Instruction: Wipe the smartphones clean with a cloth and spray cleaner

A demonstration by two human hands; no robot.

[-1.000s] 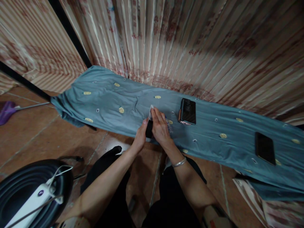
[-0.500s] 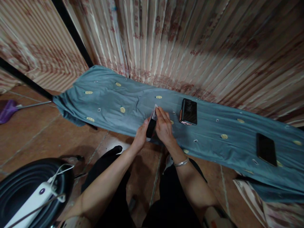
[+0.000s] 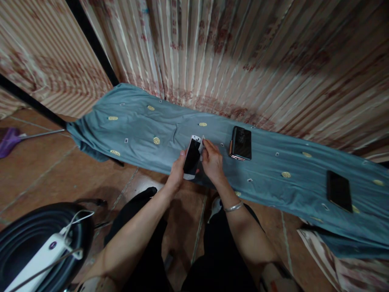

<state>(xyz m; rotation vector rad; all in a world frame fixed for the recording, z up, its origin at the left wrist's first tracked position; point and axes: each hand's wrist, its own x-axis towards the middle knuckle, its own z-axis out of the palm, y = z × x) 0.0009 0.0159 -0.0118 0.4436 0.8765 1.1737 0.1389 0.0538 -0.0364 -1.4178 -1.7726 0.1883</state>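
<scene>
My left hand (image 3: pixel 176 172) grips a white-framed phone (image 3: pixel 192 156) with a dark screen, held tilted above the near edge of a blue-grey cloth (image 3: pixel 146 129). The fingers of my right hand (image 3: pixel 212 159) pinch a small pale wipe or film (image 3: pixel 202 142) at the phone's upper right corner. A silver bracelet (image 3: pixel 233 208) circles my right wrist.
A dark phone with a copper edge (image 3: pixel 240 142) lies on the cloth just right of my hands. Another black phone (image 3: pixel 339 190) lies far right. Striped curtains (image 3: pixel 243 52) hang behind. A black round tub (image 3: pixel 33 239) with a white power strip (image 3: pixel 42 255) sits at lower left on the tiled floor.
The phone has turned so its dark screen faces up and shows fully. My right hand has shifted off it to its upper right corner.
</scene>
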